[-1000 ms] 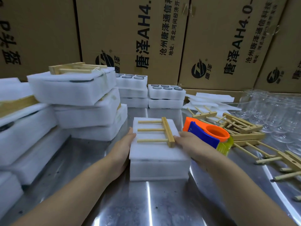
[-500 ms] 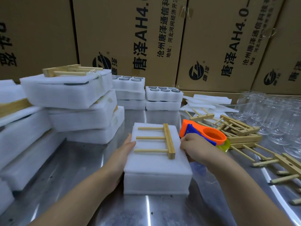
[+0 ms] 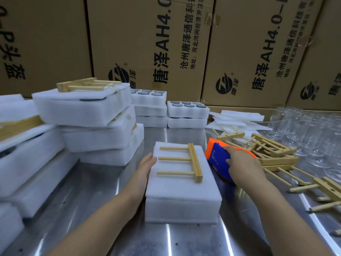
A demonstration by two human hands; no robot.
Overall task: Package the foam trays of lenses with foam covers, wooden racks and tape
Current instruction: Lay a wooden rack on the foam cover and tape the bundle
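A white foam tray with a foam cover (image 3: 182, 191) lies in the middle of the metal table (image 3: 88, 206). A wooden rack (image 3: 184, 163) with three pegs rests flat on the cover. My left hand (image 3: 145, 169) presses flat against the tray's left side. My right hand (image 3: 241, 163) grips the orange and blue tape dispenser (image 3: 218, 159) just right of the tray. Uncovered foam trays of dark lenses (image 3: 188, 108) are stacked at the back.
Taped foam packages (image 3: 83, 111) with racks pile up on the left. Loose wooden racks (image 3: 273, 150) lie to the right, with foam sheets (image 3: 239, 117) behind them and clear glasses (image 3: 313, 135) at far right. Cardboard boxes (image 3: 147, 43) wall off the back.
My right hand has left the tray's right edge and closed on the tape dispenser. The tray now sits nearer to me. My left hand stays on its left side.
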